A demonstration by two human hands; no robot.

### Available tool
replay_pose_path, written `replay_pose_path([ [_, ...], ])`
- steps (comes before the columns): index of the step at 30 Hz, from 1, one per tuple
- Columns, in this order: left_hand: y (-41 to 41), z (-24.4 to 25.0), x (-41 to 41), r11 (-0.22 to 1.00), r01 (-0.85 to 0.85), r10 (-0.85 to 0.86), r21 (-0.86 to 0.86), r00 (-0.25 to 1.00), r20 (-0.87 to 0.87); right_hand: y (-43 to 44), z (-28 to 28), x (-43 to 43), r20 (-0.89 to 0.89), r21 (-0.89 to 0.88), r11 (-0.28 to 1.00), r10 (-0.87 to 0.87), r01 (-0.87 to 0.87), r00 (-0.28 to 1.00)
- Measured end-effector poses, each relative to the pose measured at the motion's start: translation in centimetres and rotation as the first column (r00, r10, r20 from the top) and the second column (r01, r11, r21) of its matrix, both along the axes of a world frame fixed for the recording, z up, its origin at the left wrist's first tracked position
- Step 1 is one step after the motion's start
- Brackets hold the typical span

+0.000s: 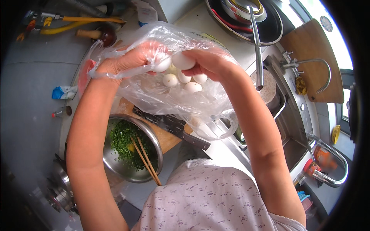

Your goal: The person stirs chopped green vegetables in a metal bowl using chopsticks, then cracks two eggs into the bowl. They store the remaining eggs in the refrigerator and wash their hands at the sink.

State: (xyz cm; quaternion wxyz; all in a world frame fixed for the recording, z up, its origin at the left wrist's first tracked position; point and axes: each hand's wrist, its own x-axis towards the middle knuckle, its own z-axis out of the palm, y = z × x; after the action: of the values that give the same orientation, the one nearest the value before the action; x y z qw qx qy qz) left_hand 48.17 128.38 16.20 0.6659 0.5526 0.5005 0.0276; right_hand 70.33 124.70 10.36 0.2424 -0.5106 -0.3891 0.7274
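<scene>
A clear plastic bag (150, 98) lies spread over the worktop, with several white eggs (193, 87) inside. My left hand (141, 56) is within the bag, its film draped over the wrist, and holds a white egg (162, 63). Close beside it, my right hand (205, 62) grips another white egg (183, 61) between thumb and fingers. Nearer my body stands a steel bowl (157, 144) of chopped green herbs (124, 138) with a bit of yellow among them. Wooden chopsticks (147, 161) lean on the bowl's rim.
A cleaver (193, 140) rests on a wooden cutting board (167, 141), partly under the bag. Stacked bowls sit in a black pan (271, 26) at the top, a metal handle (257, 52) jutting out. The sink (292, 150) with its faucet (344, 167) is at the right; a small bottle (62, 111) stands left.
</scene>
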Motion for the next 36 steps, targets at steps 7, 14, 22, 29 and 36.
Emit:
replay_pose_path([
  [7,-2.9,-0.3,-1.1,0.977,-0.155,0.199,-0.146,0.913,0.355,-5.7,0.5,2.2,-0.718,-0.298,0.945,-0.312,0.13,0.622],
  [14,-5.7,-0.1,-0.3,0.953,-0.2,0.287,-0.227,0.833,0.472,-7.7,1.0,1.9,-0.846,-0.311,0.946,-0.318,0.088,0.428],
  [22,-7.0,-0.1,0.1,0.983,-0.106,0.176,-0.147,0.761,0.624,-8.1,0.0,2.3,-0.847,-0.37,0.928,-0.359,0.05,0.392],
  [29,-8.0,0.2,0.4,0.987,-0.139,0.156,-0.077,0.769,0.62,-8.6,0.3,2.5,-0.829,-0.32,0.938,-0.344,0.129,0.44],
  [36,-8.4,-0.1,0.3,0.988,-0.151,0.139,-0.03,0.789,0.599,-9.1,0.5,2.7,-0.85,-0.194,0.972,-0.235,0.134,0.472],
])
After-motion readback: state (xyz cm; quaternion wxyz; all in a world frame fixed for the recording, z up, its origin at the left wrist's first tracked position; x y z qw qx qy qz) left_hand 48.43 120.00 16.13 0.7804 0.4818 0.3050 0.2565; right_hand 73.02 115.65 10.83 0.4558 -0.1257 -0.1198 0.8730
